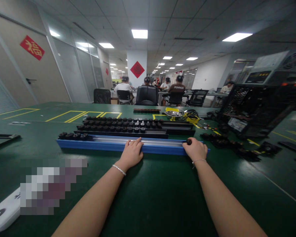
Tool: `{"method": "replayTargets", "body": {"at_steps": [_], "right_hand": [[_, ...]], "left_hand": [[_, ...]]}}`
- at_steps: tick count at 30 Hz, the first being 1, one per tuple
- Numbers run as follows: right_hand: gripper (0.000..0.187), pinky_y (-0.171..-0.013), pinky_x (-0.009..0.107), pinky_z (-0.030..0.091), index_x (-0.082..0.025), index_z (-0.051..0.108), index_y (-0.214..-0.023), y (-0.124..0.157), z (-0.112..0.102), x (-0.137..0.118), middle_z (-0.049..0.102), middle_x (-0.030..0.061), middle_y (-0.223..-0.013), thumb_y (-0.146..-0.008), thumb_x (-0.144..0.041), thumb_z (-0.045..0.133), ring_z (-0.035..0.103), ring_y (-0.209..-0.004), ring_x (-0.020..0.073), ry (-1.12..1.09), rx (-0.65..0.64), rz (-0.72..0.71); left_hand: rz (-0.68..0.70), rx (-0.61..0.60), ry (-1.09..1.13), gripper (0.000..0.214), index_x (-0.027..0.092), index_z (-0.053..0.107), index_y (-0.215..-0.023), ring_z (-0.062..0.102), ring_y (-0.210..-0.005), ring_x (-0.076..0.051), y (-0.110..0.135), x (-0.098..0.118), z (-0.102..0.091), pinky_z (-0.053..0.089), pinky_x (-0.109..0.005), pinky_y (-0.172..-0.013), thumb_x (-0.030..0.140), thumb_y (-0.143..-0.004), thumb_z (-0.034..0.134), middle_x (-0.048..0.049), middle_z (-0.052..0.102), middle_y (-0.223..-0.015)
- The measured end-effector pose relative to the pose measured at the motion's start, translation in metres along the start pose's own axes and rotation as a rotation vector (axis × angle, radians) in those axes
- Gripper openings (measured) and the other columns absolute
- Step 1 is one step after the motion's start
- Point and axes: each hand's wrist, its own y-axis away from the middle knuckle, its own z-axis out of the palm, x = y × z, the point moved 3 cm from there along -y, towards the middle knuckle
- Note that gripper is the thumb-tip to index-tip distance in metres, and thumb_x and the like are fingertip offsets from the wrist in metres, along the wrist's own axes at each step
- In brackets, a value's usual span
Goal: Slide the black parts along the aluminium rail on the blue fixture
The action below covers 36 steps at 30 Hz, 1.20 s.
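Note:
A long blue channel (93, 145) with a pale metallic inside lies crosswise on the green table in front of me. Several black round parts (73, 135) sit in its left end. My left hand (132, 153) is closed over the near wall around the middle, fingertips reaching over the rim. At the right end, my right hand (196, 149) pinches a small black round part (188, 142) at the channel's opening. Its other fingers lie over the channel's end, and the lower side of the part is hidden.
Behind the channel lie black channels (153, 134) holding several black parts. Farther right are a metal bowl (174, 114), a yellow container (191, 117), loose black parts (222, 141) and an opened computer case (246, 112). A partly pixelated white object (7, 209) lies front left. People sit beyond.

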Motion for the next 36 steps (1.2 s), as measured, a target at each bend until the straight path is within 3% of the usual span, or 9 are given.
{"method": "replayTargets", "body": {"at_steps": [23, 30, 36], "right_hand": [[0.039, -0.088, 0.037, 0.034, -0.019, 0.061, -0.107, -0.004, -0.001, 0.008, 0.065, 0.0093, -0.098, -0.074, -0.033, 0.044, 0.054, -0.097, 0.0243, -0.011, 0.011, 0.016], [0.037, -0.099, 0.048, 0.024, -0.020, 0.062, -0.102, -0.003, 0.001, 0.013, 0.063, 0.0087, -0.104, -0.074, -0.036, 0.043, 0.051, -0.104, 0.0254, -0.009, 0.037, 0.048], [0.042, -0.095, 0.045, 0.029, -0.020, 0.061, -0.107, -0.006, 0.002, 0.017, 0.064, 0.0094, -0.101, -0.073, -0.036, 0.044, 0.053, -0.100, 0.0260, -0.009, 0.037, 0.061]], "left_hand": [[-0.006, 0.002, 0.018, 0.038, 0.024, 0.053, -0.116, 0.048, -0.119, -0.023, 0.000, 0.000, -0.001, 0.027, -0.046, -0.106, 0.026, -0.078, 0.047, -0.0067, 0.045, -0.140], [-0.003, 0.006, 0.008, 0.039, 0.024, 0.052, -0.116, 0.048, -0.119, -0.023, 0.000, 0.001, -0.001, 0.027, -0.045, -0.106, 0.026, -0.078, 0.047, -0.0069, 0.045, -0.139], [-0.010, -0.004, 0.016, 0.040, 0.025, 0.052, -0.117, 0.047, -0.120, -0.023, 0.000, 0.001, -0.001, 0.027, -0.045, -0.106, 0.026, -0.077, 0.048, -0.0063, 0.045, -0.140]]}}
